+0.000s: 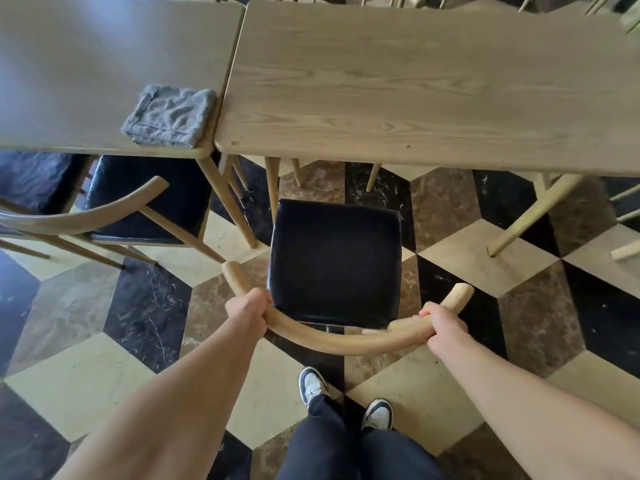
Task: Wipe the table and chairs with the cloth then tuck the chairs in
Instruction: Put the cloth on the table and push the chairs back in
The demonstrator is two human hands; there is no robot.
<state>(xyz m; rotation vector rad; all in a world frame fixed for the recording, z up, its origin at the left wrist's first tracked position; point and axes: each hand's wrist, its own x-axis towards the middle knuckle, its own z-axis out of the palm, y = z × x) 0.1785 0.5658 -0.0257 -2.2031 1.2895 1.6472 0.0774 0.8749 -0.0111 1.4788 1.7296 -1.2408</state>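
A wooden chair with a black padded seat point(335, 258) stands on the floor in front of the right-hand wooden table point(415, 91), its seat clear of the table edge. My left hand point(250, 310) grips the left part of its curved backrest point(332, 342). My right hand point(442, 325) grips the right part of the same rail. A folded grey cloth point(169, 116) lies on the near right corner of the left-hand table point(86, 64), untouched by either hand.
A second chair with a black seat point(149, 199) sits partly under the left table. Table legs point(533, 216) flank the held chair. More chair legs show beyond the tables. My feet point(343, 400) stand on the checkered marble floor behind the chair.
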